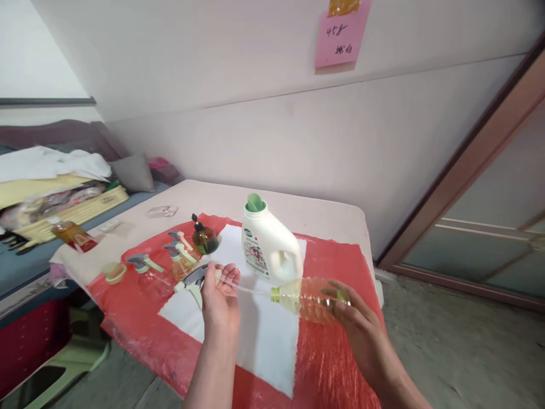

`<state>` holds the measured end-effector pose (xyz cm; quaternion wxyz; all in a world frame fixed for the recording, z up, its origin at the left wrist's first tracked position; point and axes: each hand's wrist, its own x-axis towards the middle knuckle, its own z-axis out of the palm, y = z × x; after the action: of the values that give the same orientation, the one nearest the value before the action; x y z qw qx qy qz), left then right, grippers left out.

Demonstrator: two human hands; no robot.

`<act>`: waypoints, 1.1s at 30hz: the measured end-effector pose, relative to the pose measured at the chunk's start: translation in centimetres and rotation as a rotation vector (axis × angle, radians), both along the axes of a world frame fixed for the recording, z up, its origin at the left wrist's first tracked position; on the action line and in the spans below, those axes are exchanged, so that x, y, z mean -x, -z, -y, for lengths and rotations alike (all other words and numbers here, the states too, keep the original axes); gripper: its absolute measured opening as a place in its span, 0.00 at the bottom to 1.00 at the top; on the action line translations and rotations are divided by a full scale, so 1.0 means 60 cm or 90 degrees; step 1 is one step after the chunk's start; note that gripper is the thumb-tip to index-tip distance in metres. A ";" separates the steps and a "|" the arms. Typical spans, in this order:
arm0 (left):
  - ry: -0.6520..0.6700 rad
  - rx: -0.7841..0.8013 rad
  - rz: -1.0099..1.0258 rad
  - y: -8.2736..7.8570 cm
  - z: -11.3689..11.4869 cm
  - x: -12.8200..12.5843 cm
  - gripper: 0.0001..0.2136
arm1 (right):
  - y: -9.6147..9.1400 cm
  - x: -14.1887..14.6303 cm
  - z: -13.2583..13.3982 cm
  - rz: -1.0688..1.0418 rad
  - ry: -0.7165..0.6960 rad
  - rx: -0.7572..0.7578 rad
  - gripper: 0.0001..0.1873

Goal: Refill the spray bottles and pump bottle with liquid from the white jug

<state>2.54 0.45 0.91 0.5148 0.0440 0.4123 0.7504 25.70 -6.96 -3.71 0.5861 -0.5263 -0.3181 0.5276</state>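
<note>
My right hand (356,325) grips a clear plastic bottle (310,295) of yellowish liquid, held on its side with the open neck pointing left. My left hand (220,300) is closed around a grey and pale-green trigger spray head (197,280). Its thin dip tube (249,288) runs right toward the bottle's mouth, and its tip is at or just inside the neck. A white detergent jug (269,246) with a green cap stands just behind the two hands, on a white cloth (264,335) over a red sheet (332,363).
Several small spray bottles (170,267) and a dark green pump bottle (205,237) stand left of the jug, with a pale-green cap (114,272) further left. A bed with piled bedding (51,182) is at far left. A wall runs behind the table, with a door frame (468,165) at right.
</note>
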 end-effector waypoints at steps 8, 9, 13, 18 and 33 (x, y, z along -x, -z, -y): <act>0.148 0.033 0.055 0.017 0.033 -0.073 0.15 | 0.001 0.087 0.022 -0.095 -0.086 -0.066 0.20; 0.157 0.037 0.062 0.017 0.036 -0.080 0.15 | 0.003 0.091 0.023 -0.098 -0.086 -0.068 0.20; 0.165 0.023 0.056 0.016 0.039 -0.086 0.14 | 0.000 0.088 0.022 -0.095 -0.089 -0.079 0.21; 0.184 -0.003 0.025 0.015 0.042 -0.088 0.14 | -0.015 0.075 0.020 -0.089 -0.081 -0.080 0.22; 0.082 0.009 -0.061 0.013 0.042 -0.079 0.14 | 0.023 0.088 0.022 -0.075 -0.181 0.062 0.34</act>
<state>7.29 -2.06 0.15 0.5419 0.1024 0.4380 0.7100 20.40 -8.26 -5.07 0.4965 -0.4720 -0.3286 0.6502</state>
